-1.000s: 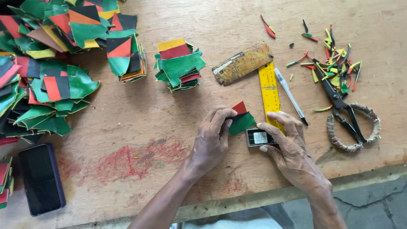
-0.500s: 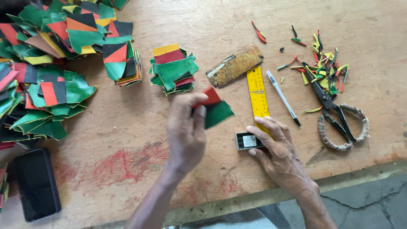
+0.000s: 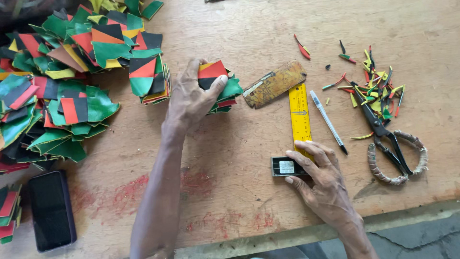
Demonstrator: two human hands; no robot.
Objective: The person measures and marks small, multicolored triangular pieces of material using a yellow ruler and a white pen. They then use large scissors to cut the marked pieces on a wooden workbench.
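Reaching across the table, the left hand lies on a small stack of red, black and green pieces. Its fingers curl around the top piece, a red and black one, with the thumb pressed on its right edge, so the hand is closed on that piece where it sits on the stack.

The right hand rests near the table's front edge. Its fingers are spread flat and lie on a small black box with a pale label, pinning it to the wood rather than clasping it. The fingertips also touch the lower end of a yellow ruler, which runs away from the person.

Just beyond the ruler's far end lies a worn brown case, tilted, near the stack. A pen lies beside the ruler on its right. Further right sit scissors with wrapped handles, their blades pointing into a scatter of thin coloured scraps.

On the left, a second stack stands just beside the left hand, and behind it spreads a big loose heap of the same coloured pieces. A dark phone lies face up near the front left corner.
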